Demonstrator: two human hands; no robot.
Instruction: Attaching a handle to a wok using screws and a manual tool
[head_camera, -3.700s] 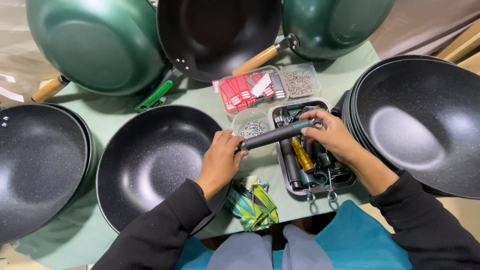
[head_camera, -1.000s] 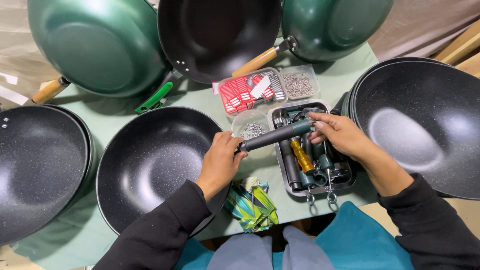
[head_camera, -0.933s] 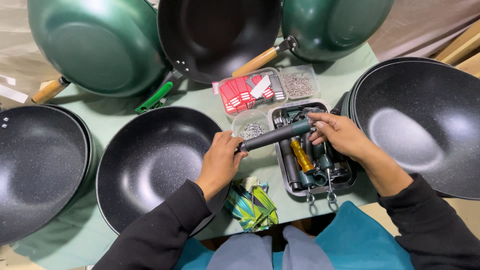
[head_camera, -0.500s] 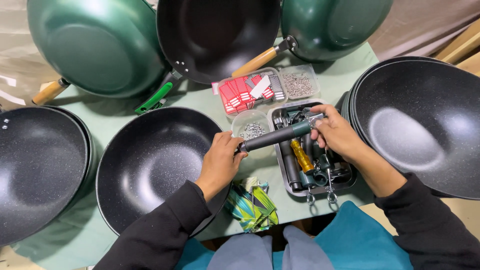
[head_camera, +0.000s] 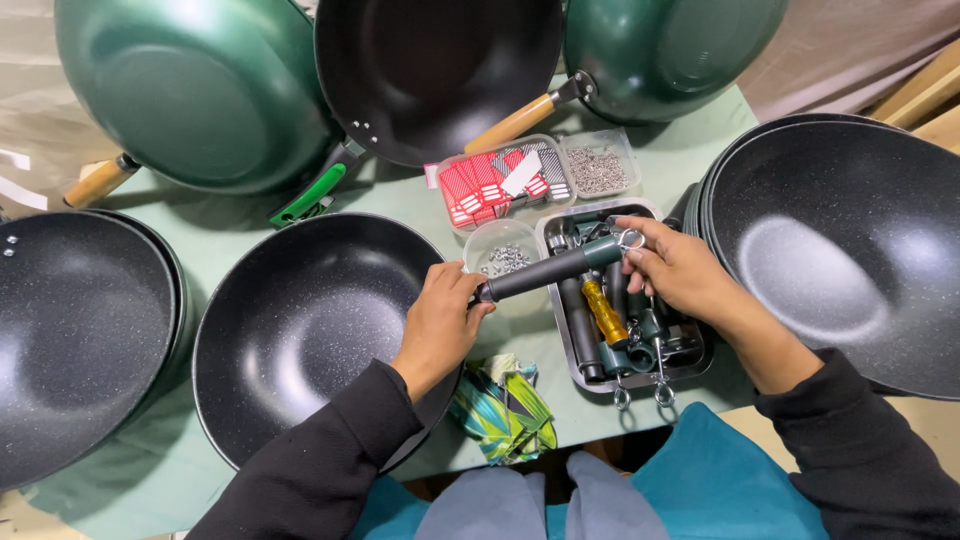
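Both hands hold handle (head_camera: 550, 270): left hand (head_camera: 440, 320) grips its pan-side end at pan (head_camera: 310, 340) rim, right hand (head_camera: 680, 275) pinches far end w/ ring, over tray (head_camera: 690, 355); axis runs left-right, rising rightward.

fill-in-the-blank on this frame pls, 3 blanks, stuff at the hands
1. The left hand presses the rim of the black speckled ___ in front of the person.
2. Both hands hold a long dark ___ against that rim; the right hand grips the end with the metal ring.
3. Spare handles and a yellow-handled screwdriver lie in the rectangular metal ___.

Missing words: pan; handle; tray
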